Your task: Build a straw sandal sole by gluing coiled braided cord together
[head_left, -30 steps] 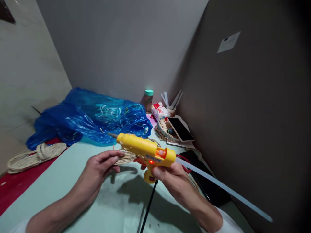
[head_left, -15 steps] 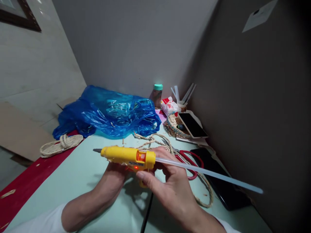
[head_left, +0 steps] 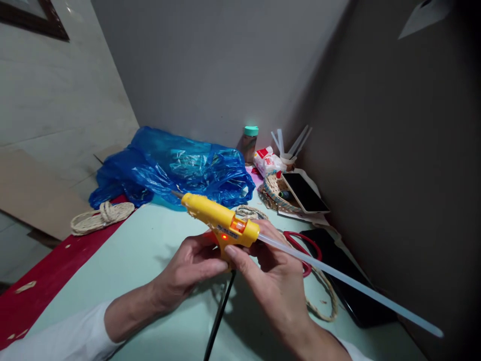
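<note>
A yellow hot glue gun (head_left: pixel 210 213) with a lit red light is held above the table, its dark nozzle tilted up toward the far left. Out of its back end runs a long translucent glue stick (head_left: pixel 353 285), slanting down to the right. My left hand (head_left: pixel 188 265) closes on the handle from the left, thumb across its lower part. My right hand (head_left: pixel 274 276) grips the rear of the body, thumb on the near side and its other fingers partly hidden behind. From the handle's base a black cord (head_left: pixel 221 316) hangs toward me.
Behind the gun lies a blue plastic bag (head_left: pixel 169 168). A woven sandal (head_left: pixel 103 218) rests on red cloth at left. At right are braided cord (head_left: pixel 330 301), red-handled scissors (head_left: pixel 315 250), a black tablet-like slab (head_left: pixel 349 286), a phone (head_left: pixel 305 192) on a basket and a green-lidded jar (head_left: pixel 250 143).
The glue gun has tipped nozzle-up, and its glue stick now slants more steeply. My left hand has come up from behind the gun onto the handle. The view has shifted slightly.
</note>
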### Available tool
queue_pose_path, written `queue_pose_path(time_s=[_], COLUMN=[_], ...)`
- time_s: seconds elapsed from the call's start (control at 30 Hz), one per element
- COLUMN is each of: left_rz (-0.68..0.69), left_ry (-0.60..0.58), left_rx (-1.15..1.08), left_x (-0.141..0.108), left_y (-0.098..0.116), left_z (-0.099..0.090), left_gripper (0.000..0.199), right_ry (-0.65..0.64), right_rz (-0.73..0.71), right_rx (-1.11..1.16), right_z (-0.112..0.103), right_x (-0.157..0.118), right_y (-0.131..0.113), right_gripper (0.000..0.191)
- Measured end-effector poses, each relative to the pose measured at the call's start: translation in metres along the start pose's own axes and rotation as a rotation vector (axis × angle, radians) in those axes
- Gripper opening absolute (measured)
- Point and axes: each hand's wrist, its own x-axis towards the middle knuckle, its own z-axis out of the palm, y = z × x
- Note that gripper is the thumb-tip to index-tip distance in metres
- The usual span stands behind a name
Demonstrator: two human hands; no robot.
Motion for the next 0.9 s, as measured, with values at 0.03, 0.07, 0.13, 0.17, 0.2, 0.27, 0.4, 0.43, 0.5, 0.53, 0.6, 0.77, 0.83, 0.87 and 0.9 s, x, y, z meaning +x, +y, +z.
queue_pose_path(time_s=[0.03, 0.07, 0.13, 0.17, 0.2, 0.27, 0.4, 0.43, 0.5, 0.53, 0.6, 0.77, 0.83, 0.87, 0.9], left_rz=[-0.025, -0.043, -0.055, -0.057, -0.057, -0.05, -0.056, -0.066, -0.075, -0.074, -0.073, -0.093, -0.115, -0.13, -0.142], left_ry=[0.007, 0.024, 0.067, 0.092, 0.119, 0.182, 0.269, 0.272, 0.265, 0.259, 0.252, 0.225, 0.198, 0.184, 0.17], left_rx=[0.02, 0.039, 0.033, 0.01, -0.017, -0.059, -0.05, -0.036, -0.003, 0.012, 0.033, 0.064, 0.09, 0.103, 0.113], left_x=[0.0, 0.001, 0.001, 0.002, 0.002, 0.005, 0.01, 0.011, 0.012, 0.011, 0.011, 0.008, 0.007, 0.006, 0.006], left_y=[0.0, 0.0, 0.001, 0.002, 0.003, 0.004, 0.002, 0.001, 0.0, -0.001, -0.001, -0.001, -0.002, -0.002, -0.002], left_z=[0.0, -0.001, -0.002, -0.003, -0.004, -0.007, -0.015, -0.016, -0.016, -0.016, -0.015, -0.013, -0.013, -0.013, -0.014], left_gripper=[0.031, 0.03, 0.027, 0.025, 0.023, 0.02, 0.022, 0.024, 0.026, 0.027, 0.025, 0.024, 0.027, 0.028, 0.028], right_ry=[-0.012, -0.023, -0.044, -0.053, -0.073, -0.144, -0.16, -0.095, -0.027, -0.037, -0.098, -0.153, -0.159, -0.168, -0.17], right_rz=[-0.003, -0.007, 0.004, 0.02, 0.036, -0.012, -0.474, -0.57, -0.657, -0.677, -0.718, -0.769, -0.79, -0.802, -0.819], right_rx=[0.004, 0.017, 0.055, 0.061, 0.045, -0.066, -0.542, -0.676, -0.891, -0.952, -0.981, -0.873, -0.871, -0.878, -0.887], right_z=[-0.001, -0.002, -0.006, -0.009, -0.013, -0.021, -0.041, -0.045, -0.053, -0.055, -0.059, -0.057, -0.055, -0.054, -0.053], right_x=[0.0, -0.001, -0.002, -0.002, -0.003, -0.004, 0.002, 0.005, 0.013, 0.016, 0.021, 0.019, 0.016, 0.015, 0.013], right_y=[0.0, 0.0, -0.001, -0.003, -0.006, -0.013, -0.029, -0.03, -0.028, -0.025, -0.016, 0.0, 0.0, 0.0, -0.001], right_gripper=[0.015, 0.018, 0.024, 0.025, 0.023, 0.013, 0.017, 0.026, 0.041, 0.041, 0.036, 0.03, 0.029, 0.028, 0.027])
